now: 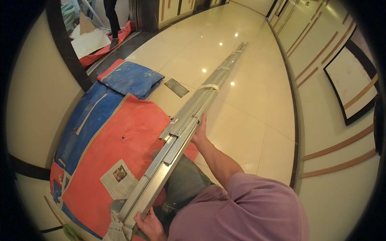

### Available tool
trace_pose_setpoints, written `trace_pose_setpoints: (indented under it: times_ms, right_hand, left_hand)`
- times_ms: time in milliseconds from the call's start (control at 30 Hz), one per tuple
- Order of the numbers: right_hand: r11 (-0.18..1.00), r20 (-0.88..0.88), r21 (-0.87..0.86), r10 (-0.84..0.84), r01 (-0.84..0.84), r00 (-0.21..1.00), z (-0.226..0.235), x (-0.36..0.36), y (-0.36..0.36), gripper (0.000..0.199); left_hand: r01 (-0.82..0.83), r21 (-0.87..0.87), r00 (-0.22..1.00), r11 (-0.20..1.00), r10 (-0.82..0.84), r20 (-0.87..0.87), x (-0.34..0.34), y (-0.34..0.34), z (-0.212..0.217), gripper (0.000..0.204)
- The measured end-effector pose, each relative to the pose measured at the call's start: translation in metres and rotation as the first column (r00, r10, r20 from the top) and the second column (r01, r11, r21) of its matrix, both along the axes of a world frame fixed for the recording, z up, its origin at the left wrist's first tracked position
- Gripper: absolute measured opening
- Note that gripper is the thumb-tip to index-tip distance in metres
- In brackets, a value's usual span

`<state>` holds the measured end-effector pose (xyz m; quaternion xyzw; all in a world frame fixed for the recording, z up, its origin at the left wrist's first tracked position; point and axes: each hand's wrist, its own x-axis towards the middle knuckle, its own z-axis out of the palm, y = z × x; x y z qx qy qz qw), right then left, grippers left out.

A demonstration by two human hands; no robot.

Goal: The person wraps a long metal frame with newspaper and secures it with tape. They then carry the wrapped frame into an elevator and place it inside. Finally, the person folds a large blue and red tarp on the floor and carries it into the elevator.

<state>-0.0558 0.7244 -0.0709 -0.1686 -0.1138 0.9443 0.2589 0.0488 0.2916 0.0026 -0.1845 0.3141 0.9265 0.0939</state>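
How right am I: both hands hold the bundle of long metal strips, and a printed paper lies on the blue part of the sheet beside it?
Wrong colour: in the head view, the printed paper lies on the red part of the sheet. The left hand and right hand do hold the metal strips.

This is a hallway (261, 60) in a building, with a shiny tiled floor (253, 104), cream walls (321, 132) and a dark-framed doorway (69, 46).

Unclear print on newspaper (118, 182) and pale cloth (115, 225)
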Motion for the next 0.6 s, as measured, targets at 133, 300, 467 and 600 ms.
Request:
trace_pose_setpoints:
  times_ms: [133, 300, 467, 600]
  right_hand:
    - [0.996, 0.029, 0.069, -0.056, 0.054, 0.998, 0.05, -0.01, 0.0, 0.106]
    - [0.999, -0.009, -0.037, -0.012, 0.012, 1.0, 0.161, -0.05, -0.013, 0.099]
    - [0.998, -0.046, -0.066, -0.025, 0.022, 0.999, 0.316, -0.094, 0.018, 0.097]
    - [0.968, -0.081, -0.249, 0.007, -0.027, 0.997, 0.439, -0.135, 0.038, 0.097]
  left_hand:
    - [0.017, -0.011, 1.0, 1.0, -0.017, -0.008, -0.009, -0.017, 0.062, 0.059]
    - [0.172, 0.36, 0.985, 0.917, -0.149, -0.091, -0.046, -0.047, 0.17, 0.047]
    - [-0.274, -0.02, 0.928, 0.962, 0.269, 0.257, -0.132, 0.046, 0.411, 0.037]
    - [0.379, 0.606, 0.903, 0.699, -0.136, -0.408, -0.142, 0.09, 0.396, 0.064]
